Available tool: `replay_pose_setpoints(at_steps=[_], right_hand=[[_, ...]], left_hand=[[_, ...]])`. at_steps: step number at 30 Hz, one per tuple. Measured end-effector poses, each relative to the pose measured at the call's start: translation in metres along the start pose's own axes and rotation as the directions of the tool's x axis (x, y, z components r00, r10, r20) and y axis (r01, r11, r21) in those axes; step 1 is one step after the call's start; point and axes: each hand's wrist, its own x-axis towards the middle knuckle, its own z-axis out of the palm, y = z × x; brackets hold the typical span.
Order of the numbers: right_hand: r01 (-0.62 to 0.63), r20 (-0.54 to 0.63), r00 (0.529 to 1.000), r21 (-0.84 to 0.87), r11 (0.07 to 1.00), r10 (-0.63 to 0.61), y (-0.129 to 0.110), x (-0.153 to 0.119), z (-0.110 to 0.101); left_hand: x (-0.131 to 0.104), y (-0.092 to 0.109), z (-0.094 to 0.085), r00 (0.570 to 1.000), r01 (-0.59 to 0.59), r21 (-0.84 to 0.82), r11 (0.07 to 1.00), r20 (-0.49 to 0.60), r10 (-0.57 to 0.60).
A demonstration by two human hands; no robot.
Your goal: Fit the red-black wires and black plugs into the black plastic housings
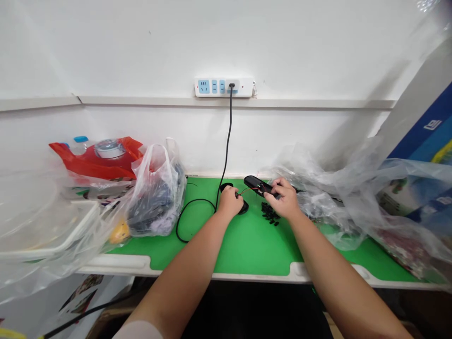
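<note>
Black piece (pixel 243 207) half-hidden by left hand (pixel 230 203)

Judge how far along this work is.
Seemingly done: red wires reach the long black casing. In hand: the right hand holds that casing; the left hand grips a rounded black part. Apparently left: the casing looks open, and small black pieces lie loose on the green surface.
</note>
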Motion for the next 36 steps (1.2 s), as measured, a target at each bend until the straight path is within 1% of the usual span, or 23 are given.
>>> replay_pose_setpoints(at_steps=[5, 10, 17, 19, 20, 22, 24, 26, 27, 31, 32, 34, 36], right_hand=[[0.074, 0.067, 0.995, -0.007, 0.997, -0.073, -0.004, 0.000, -0.002], [0.116, 0.104, 0.988, -0.028, 0.993, -0.113, -0.009, 0.001, -0.001], [0.146, 0.099, 0.985, -0.032, 0.989, -0.142, -0.010, 0.002, -0.005], [0.129, 0.067, 0.990, -0.063, 0.990, -0.125, -0.007, 0.002, -0.004], [0.108, 0.032, 0.994, -0.090, 0.990, -0.105, -0.004, 0.002, -0.004], [0.026, -0.081, 0.996, -0.158, 0.987, -0.039, 0.001, 0.001, -0.002], [-0.073, -0.204, 0.979, -0.205, 0.976, 0.031, 0.006, 0.001, -0.001], [-0.119, -0.262, 0.963, -0.202, 0.972, 0.063, 0.007, 0.002, -0.002], [-0.110, -0.252, 0.966, -0.179, 0.978, 0.063, 0.006, 0.002, -0.003], [-0.043, -0.125, 0.991, 0.006, 0.999, 0.044, -0.004, 0.004, -0.010], [-0.049, -0.122, 0.991, 0.058, 0.997, 0.055, -0.006, 0.004, -0.011], [-0.079, -0.162, 0.981, 0.189, 0.979, 0.110, -0.006, 0.004, -0.013], [-0.102, -0.219, 0.956, 0.375, 0.921, 0.195, -0.004, 0.004, -0.013]], left_hand=[[0.001, 0.005, -0.002, 0.999, -0.008, 0.030, 1.000, 0.053, 0.007], [0.002, 0.007, -0.007, 0.996, 0.024, 0.082, 0.996, 0.084, -0.031], [0.004, 0.006, -0.012, 0.995, 0.056, 0.104, 0.993, 0.079, -0.064], [0.004, 0.004, -0.012, 0.996, 0.055, 0.100, 0.993, 0.063, -0.061], [0.003, 0.003, -0.011, 0.997, 0.055, 0.097, 0.994, 0.052, -0.060], [0.004, 0.001, -0.010, 0.998, 0.057, 0.090, 0.994, 0.031, -0.060], [0.004, 0.000, -0.009, 0.998, 0.066, 0.082, 0.994, 0.007, -0.067], [0.005, -0.001, -0.009, 0.996, 0.085, 0.072, 0.994, -0.020, -0.083], [0.006, -0.001, -0.010, 0.995, 0.096, 0.065, 0.993, -0.033, -0.094], [0.006, -0.002, -0.013, 0.991, 0.120, 0.030, 0.992, -0.066, -0.118], [0.006, -0.003, -0.013, 0.991, 0.120, 0.024, 0.993, -0.068, -0.118], [0.006, -0.004, -0.013, 0.992, 0.110, 0.013, 0.994, -0.066, -0.109], [0.005, -0.005, -0.011, 0.995, 0.083, 0.003, 0.997, -0.053, -0.082]])
